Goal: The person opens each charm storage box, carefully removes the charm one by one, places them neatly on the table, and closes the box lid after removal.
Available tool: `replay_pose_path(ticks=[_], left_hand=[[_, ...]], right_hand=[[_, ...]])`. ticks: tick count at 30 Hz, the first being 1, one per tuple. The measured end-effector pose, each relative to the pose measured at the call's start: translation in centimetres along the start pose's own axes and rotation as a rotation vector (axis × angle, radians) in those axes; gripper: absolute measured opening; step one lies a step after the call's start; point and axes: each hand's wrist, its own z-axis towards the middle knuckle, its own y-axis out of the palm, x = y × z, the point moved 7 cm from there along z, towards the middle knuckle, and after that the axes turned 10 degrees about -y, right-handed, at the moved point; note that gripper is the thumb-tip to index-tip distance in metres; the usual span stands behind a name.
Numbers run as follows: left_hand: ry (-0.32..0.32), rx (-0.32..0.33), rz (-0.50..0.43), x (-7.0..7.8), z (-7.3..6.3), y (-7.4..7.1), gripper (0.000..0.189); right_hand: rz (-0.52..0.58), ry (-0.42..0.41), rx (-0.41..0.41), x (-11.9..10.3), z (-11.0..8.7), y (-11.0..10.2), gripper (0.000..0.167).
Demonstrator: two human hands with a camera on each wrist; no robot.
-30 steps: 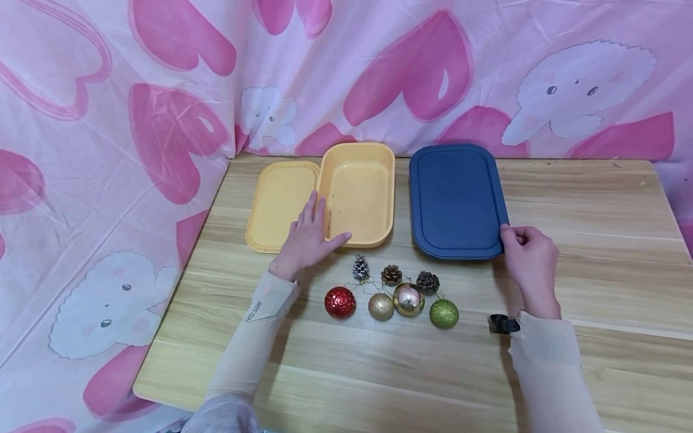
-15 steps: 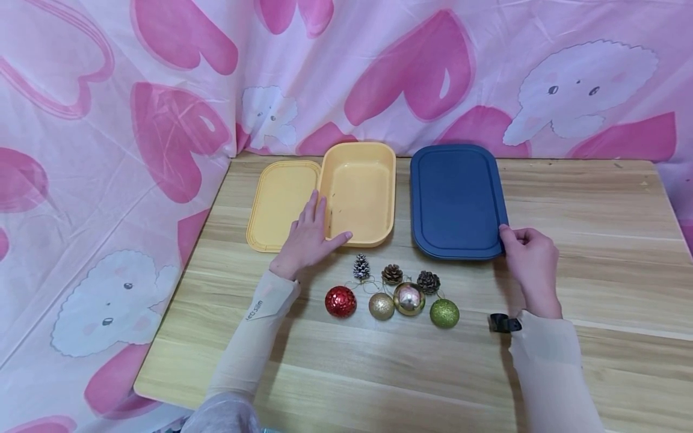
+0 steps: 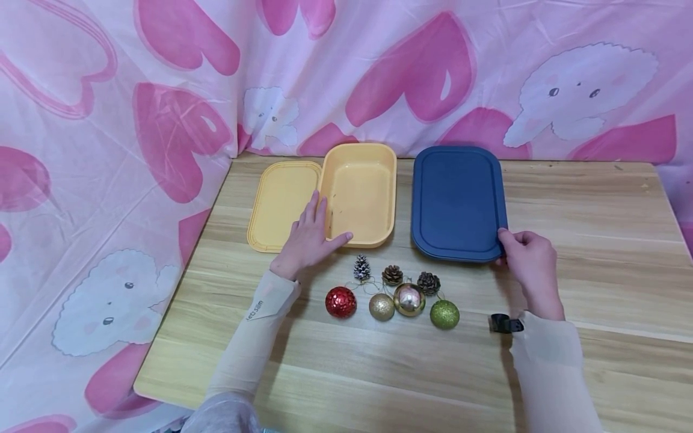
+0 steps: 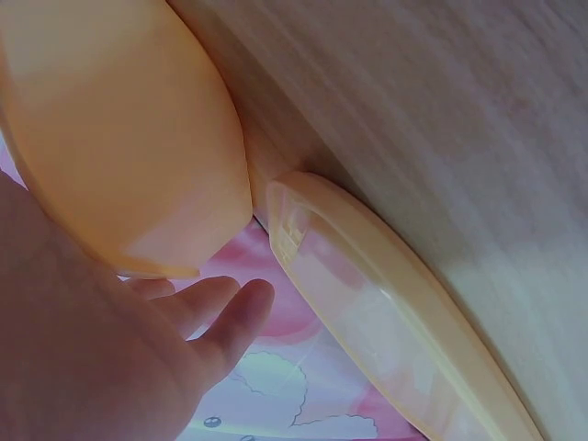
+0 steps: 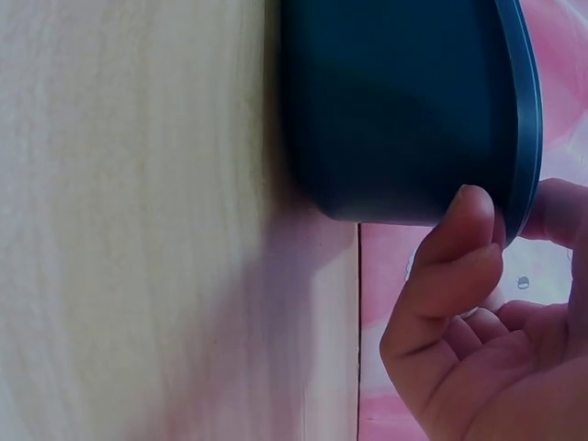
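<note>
My left hand (image 3: 308, 237) rests with straight, spread fingers along the left wall of an open yellow food container (image 3: 360, 192); the wrist view shows the container wall (image 4: 129, 129) beside those fingers. Left of the container lies its flat yellow lid (image 3: 278, 210), partly behind my hand. A dark blue container (image 5: 395, 119) stands to the right, covered by its blue lid (image 3: 457, 198). At the lid's front right corner my right hand (image 3: 530, 264) pinches the rim, thumb on top and curled fingers underneath. Whether the corner is lifted, I cannot tell.
In front of the containers lie a red ball ornament (image 3: 341, 302), a gold glitter ball (image 3: 381, 307), a shiny gold ball (image 3: 408, 299), a green ball (image 3: 444, 314) and several pinecones (image 3: 392, 275). A pink patterned cloth (image 3: 303, 72) hangs behind the wooden table (image 3: 379, 373).
My right hand's fingers have shifted slightly at the blue lid's corner, and fingertips now show below its rim. My left hand and the ornaments stay in place.
</note>
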Motion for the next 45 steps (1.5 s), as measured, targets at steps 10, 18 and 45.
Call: replay_pose_path(ticks=[10,18,45], left_hand=[[-0.001,0.0,0.001,0.0,-0.1,0.0,0.107],[-0.001,-0.002,0.003,0.0,0.0,0.1,0.107],[-0.022,0.32,-0.237,-4.8,-1.0,-6.2,0.075]], right_hand=[[0.017,0.018,-0.037,0.1,-0.1,0.2,0.057],[0.041,0.013,-0.045,0.2,0.1,0.4,0.055],[0.041,-0.003,-0.044,0.3,0.2,0.3,0.055]])
